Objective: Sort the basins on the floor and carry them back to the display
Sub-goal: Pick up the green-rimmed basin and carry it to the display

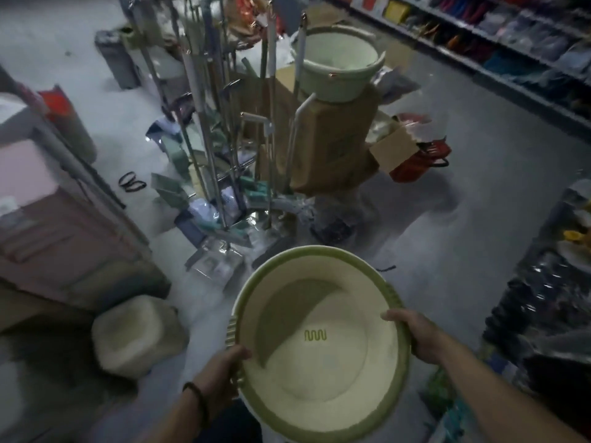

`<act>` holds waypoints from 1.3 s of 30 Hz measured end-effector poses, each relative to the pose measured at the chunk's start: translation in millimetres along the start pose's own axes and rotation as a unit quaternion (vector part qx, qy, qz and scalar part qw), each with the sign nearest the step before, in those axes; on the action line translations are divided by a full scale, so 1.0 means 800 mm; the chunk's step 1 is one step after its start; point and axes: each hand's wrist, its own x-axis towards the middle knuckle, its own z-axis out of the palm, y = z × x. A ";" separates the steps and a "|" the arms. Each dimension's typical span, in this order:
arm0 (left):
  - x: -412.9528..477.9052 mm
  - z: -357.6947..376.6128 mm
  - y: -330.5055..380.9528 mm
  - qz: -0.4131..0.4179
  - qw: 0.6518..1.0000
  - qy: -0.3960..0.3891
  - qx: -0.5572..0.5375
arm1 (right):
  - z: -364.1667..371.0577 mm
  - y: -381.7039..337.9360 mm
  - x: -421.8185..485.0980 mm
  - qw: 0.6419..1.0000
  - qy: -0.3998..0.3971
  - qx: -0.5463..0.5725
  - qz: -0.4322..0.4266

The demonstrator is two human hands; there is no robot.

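A round cream basin (323, 362) with a green rim and a small green wavy mark inside is held in front of me above the floor. My left hand (220, 370) grips its left rim, thumb over the edge. My right hand (415, 334) grips the right rim. Further ahead, a pale green basin (339, 63) sits on top of a tall brown carton (335, 142).
A metal rack of mops and long-handled tools (224, 123) stands straight ahead with packages at its foot. A cream square container (137, 337) lies on the floor at left beside pink boxes (48, 225). Shelves (511, 43) line the right; a red basket (422, 158) sits beyond.
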 end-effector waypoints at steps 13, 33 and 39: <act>0.304 0.007 -0.030 -0.054 0.995 0.042 0.066 | -0.013 -0.094 0.381 0.980 -0.045 -0.191 0.030; 0.507 0.013 -0.122 -0.108 0.927 0.326 -0.149 | 0.051 0.009 0.670 0.949 -0.038 -0.312 0.005; 0.454 0.030 -0.058 -0.119 0.929 0.341 -0.075 | 0.070 -0.034 0.602 0.876 -0.051 -0.479 -0.034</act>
